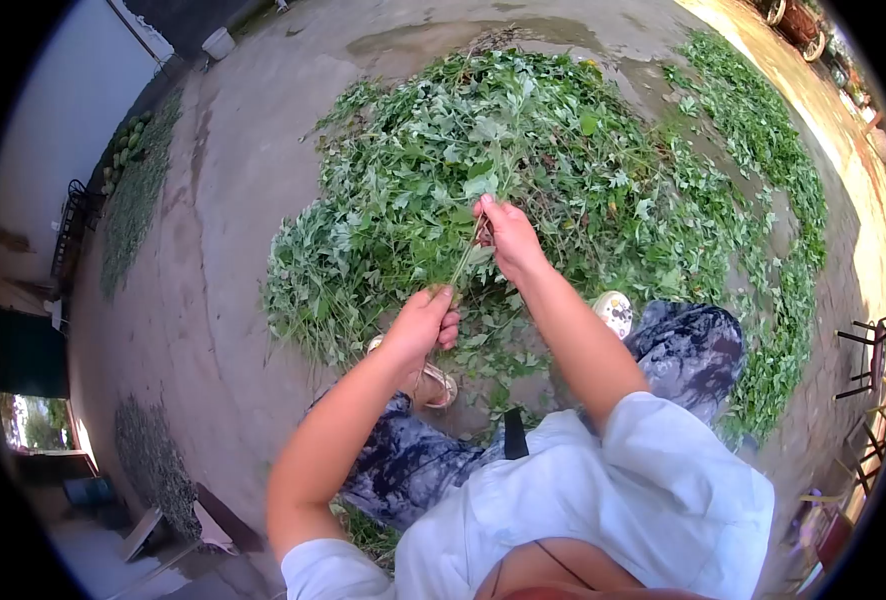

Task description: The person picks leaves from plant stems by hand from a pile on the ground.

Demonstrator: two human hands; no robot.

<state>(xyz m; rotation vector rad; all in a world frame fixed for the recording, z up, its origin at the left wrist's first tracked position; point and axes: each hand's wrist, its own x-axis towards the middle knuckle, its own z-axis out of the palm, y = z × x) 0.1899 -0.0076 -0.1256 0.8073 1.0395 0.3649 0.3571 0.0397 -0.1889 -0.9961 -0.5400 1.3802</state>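
Between my hands stretches a leafy green stem (463,262), its leaves pointing away from me over the pile. My left hand (425,322) is closed around the lower end of the stem. Farther up, my right hand (509,236) pinches the stem near its leaves, fingers closed. Beneath and beyond both hands lies a large heap of cut leafy plants (393,180), green with paler leaf undersides. Loose leaves are scattered on the ground between my feet.
A strip of spread leaves (763,130) runs along the right. Darker plant matter (153,460) lies at lower left, another green strip (138,200) by the wall. A white bucket (219,44) stands far left; chairs (868,357) stand at right. My shoe (613,313) is beside the heap.
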